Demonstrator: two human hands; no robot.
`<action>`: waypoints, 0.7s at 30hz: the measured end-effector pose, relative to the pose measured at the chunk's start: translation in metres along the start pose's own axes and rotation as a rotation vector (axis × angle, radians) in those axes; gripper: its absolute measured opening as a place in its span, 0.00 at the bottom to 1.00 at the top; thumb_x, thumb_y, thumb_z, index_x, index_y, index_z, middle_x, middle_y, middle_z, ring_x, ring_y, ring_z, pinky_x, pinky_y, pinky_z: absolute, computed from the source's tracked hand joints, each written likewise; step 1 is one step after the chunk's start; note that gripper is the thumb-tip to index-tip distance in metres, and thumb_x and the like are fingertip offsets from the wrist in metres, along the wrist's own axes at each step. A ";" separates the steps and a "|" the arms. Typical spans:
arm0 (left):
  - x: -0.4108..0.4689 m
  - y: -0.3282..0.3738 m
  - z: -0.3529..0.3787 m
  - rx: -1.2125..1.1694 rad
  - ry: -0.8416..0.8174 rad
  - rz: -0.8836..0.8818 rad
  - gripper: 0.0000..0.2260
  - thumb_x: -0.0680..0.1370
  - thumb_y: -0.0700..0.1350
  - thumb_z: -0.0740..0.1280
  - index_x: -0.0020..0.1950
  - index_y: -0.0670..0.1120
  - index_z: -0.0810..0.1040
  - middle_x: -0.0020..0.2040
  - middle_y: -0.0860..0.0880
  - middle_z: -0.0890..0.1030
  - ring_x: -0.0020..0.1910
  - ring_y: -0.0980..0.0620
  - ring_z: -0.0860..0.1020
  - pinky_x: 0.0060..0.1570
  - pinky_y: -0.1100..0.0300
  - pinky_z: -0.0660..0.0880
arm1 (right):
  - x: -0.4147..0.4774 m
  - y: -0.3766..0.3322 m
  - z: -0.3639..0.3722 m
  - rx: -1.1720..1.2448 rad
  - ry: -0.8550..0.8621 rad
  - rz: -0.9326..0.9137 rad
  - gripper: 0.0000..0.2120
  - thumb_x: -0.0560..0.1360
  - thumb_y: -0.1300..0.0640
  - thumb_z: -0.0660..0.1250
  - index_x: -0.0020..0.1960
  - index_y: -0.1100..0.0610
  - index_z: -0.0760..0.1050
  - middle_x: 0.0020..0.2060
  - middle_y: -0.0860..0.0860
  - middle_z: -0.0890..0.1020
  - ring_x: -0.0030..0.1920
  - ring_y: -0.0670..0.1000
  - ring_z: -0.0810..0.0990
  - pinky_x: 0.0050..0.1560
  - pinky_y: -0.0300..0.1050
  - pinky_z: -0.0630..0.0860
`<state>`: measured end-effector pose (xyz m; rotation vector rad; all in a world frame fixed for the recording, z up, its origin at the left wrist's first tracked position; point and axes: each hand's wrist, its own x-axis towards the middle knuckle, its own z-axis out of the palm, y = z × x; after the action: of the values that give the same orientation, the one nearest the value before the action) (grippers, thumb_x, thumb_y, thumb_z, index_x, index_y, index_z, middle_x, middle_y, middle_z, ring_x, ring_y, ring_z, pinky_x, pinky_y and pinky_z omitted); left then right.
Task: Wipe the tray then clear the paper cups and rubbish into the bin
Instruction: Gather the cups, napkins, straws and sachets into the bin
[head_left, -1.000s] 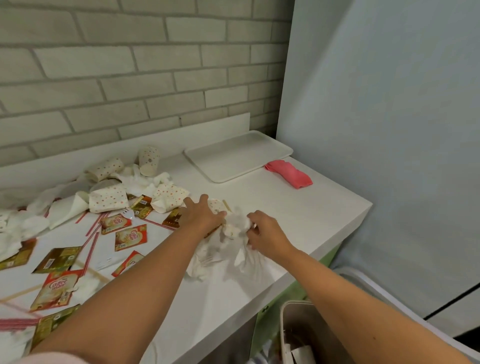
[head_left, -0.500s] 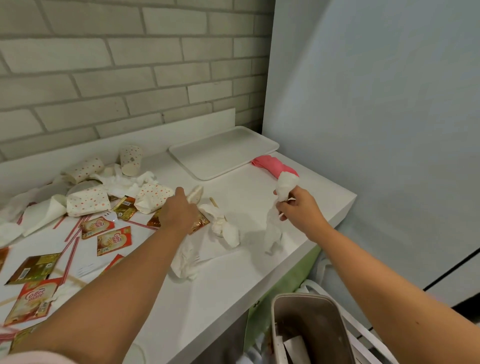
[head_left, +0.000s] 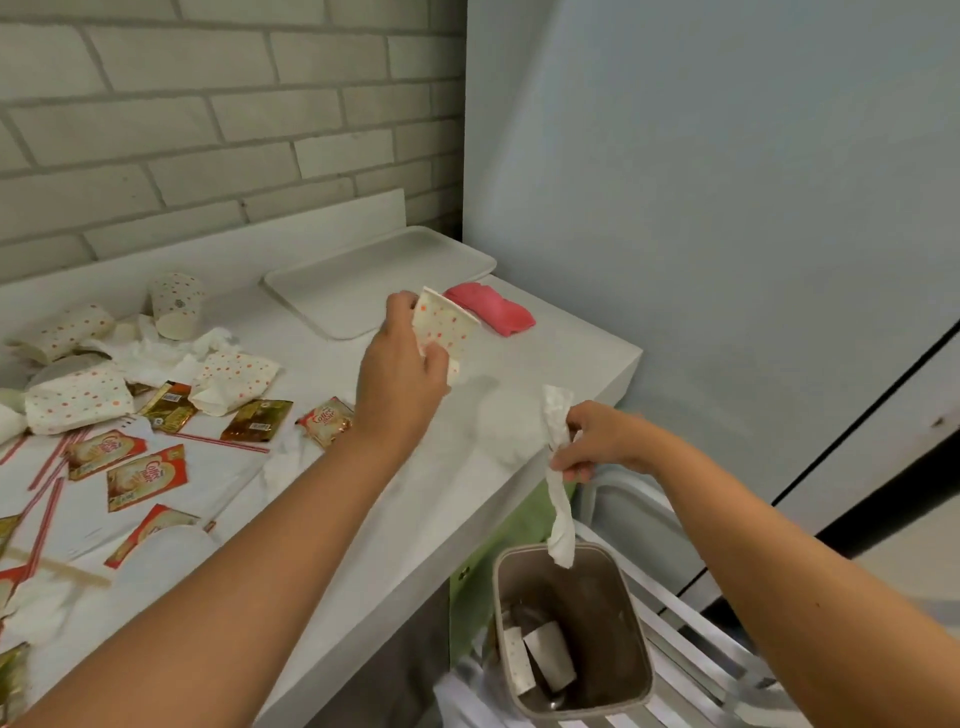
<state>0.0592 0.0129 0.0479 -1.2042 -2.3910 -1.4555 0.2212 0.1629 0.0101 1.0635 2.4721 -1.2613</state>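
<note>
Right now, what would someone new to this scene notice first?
The right hand dangles a twisted tissue over the open bin beside the counter. The left hand holds a dotted paper cup above the counter, just in front of the tray. Crushed cups and coffee sachets litter the counter's left side.

We note the tray at the back right corner of the surface, against the brick wall, with a folded cloth just beside its right front edge. Our left hand holds a paper cup above the surface, in front of the tray. Further left lie flattened cups, one cup standing behind them, and sachets in front of them. Past the surface's right front edge our right hand holds a tissue hanging over the bin on the floor, with discarded cups inside it.
</note>
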 end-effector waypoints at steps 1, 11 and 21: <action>-0.013 0.011 0.007 -0.016 -0.078 0.024 0.19 0.77 0.39 0.61 0.67 0.47 0.62 0.58 0.41 0.76 0.55 0.42 0.77 0.46 0.49 0.80 | 0.002 0.008 0.004 -0.009 -0.014 0.029 0.07 0.71 0.66 0.70 0.42 0.60 0.71 0.30 0.53 0.82 0.27 0.46 0.80 0.36 0.38 0.78; -0.137 -0.018 0.101 0.341 -0.727 0.050 0.12 0.80 0.43 0.58 0.63 0.46 0.67 0.59 0.46 0.76 0.53 0.48 0.77 0.48 0.56 0.75 | -0.003 0.129 0.084 0.083 0.073 0.439 0.12 0.72 0.66 0.68 0.53 0.62 0.69 0.39 0.56 0.81 0.34 0.49 0.81 0.38 0.40 0.81; -0.174 -0.057 0.139 0.407 -0.987 -0.117 0.20 0.79 0.42 0.60 0.71 0.45 0.62 0.68 0.44 0.69 0.62 0.46 0.73 0.60 0.56 0.71 | -0.013 0.160 0.095 0.022 -0.192 0.508 0.25 0.74 0.62 0.68 0.69 0.55 0.65 0.50 0.57 0.76 0.43 0.54 0.81 0.41 0.45 0.81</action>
<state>0.1821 0.0087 -0.1461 -1.9703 -3.1248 -0.2893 0.3215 0.1456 -0.1466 1.3860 1.8839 -1.1597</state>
